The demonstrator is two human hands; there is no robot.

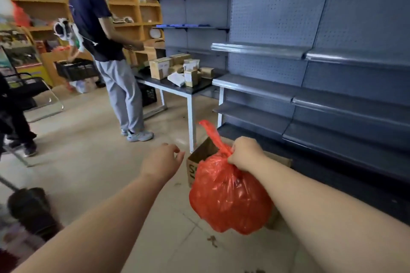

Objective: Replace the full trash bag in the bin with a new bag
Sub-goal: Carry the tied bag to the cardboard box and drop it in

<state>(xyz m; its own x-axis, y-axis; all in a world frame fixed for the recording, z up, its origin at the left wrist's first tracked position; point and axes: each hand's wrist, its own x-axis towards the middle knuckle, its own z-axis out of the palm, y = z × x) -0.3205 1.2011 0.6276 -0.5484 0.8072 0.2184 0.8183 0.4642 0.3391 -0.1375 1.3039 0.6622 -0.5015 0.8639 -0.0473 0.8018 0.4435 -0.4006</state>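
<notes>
You have the full trash bag (228, 197) hanging clear of the floor from your right hand (246, 153). It is translucent red plastic, bulging and crinkled, its neck bunched in your fist, a loose tail sticking up above.

The pale floor (88, 162) stretches out ahead of you. At your 1 o'clock an open cardboard box (193, 166) sits on it, close to the foot of the grey shelving (332, 95) that fills your 2 o'clock. At 12 o'clock a dark-topped table (162, 83) on white legs carries a cluster of small cartons (159, 67). A black crate (147, 95) rests on the floor under it. At 10 o'clock stands a black chair (31, 88).
</notes>
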